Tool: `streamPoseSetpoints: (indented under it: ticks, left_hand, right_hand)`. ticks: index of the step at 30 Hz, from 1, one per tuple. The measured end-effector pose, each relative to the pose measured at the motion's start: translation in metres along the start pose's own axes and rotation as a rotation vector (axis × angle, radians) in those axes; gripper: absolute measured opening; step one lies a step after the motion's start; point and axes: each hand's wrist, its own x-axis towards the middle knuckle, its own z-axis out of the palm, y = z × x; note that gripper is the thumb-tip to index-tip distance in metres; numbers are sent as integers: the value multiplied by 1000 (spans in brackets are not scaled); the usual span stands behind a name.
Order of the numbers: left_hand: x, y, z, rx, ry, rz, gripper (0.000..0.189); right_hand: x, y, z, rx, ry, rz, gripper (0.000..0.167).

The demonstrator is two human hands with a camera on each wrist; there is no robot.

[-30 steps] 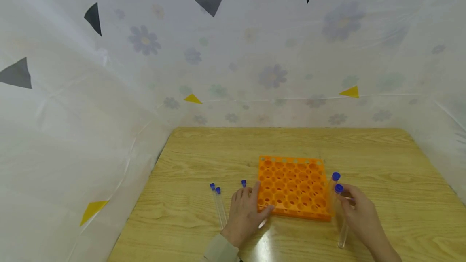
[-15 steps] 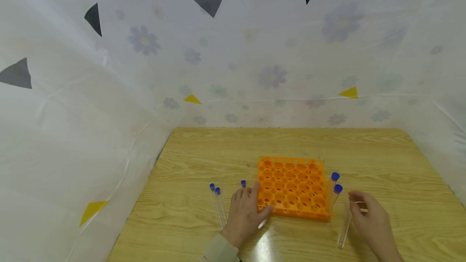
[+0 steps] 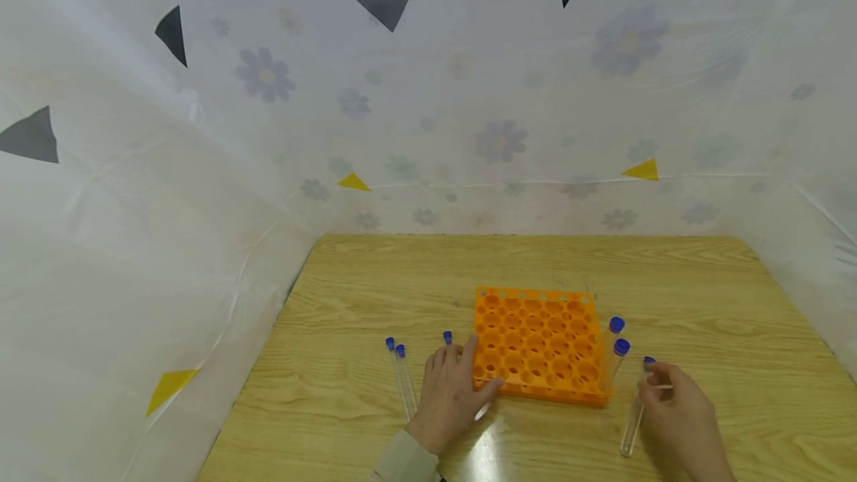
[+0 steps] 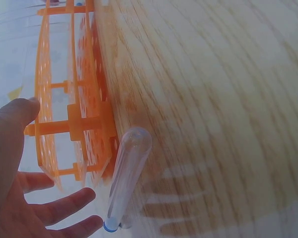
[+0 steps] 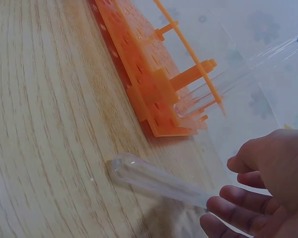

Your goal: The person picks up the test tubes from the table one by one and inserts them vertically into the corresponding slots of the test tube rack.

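Note:
My left hand (image 3: 451,393) rests on the front left corner of an orange test tube rack (image 3: 535,341), thumb at the front edge and fingers along the left side. Beside it, partly covered by this hand, lies a clear test tube (image 4: 129,173) with a blue cap. On the right, my right hand (image 3: 679,407) has its fingertips at the blue-capped end of another test tube (image 3: 632,426) lying on the table. In the right wrist view the thumb stays apart from that tube (image 5: 159,183). Two blue-capped tubes (image 3: 617,354) stand at the rack's right end.
Two more capped test tubes (image 3: 402,381) lie side by side left of my left hand. The wood-grain table (image 3: 375,274) is bordered by pale flowered sheeting (image 3: 428,110) at the back and sides.
My right hand has left the tubes standing in the rack and moved right to the lying tube, whose blue cap now shows. My left hand and the rack have stayed put.

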Motion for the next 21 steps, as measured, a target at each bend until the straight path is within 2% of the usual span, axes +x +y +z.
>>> streamPoseSetpoints:
  ticks: [3, 7, 16, 21]
  left_hand:
    - [0, 0, 0, 0, 1, -1, 78]
    - [0, 0, 1, 2, 4, -3, 78]
    - [0, 0, 1, 3, 5, -2, 78]
    - [1, 0, 0, 11, 3, -3, 79]
  right_hand:
    - [1, 2, 1, -12, -37, 22, 46]
    - [2, 4, 2, -31, -61, 9, 52]
    - [5, 6, 3, -69, -143, 69, 84]
    - [6, 5, 5, -107, -188, 93, 90]
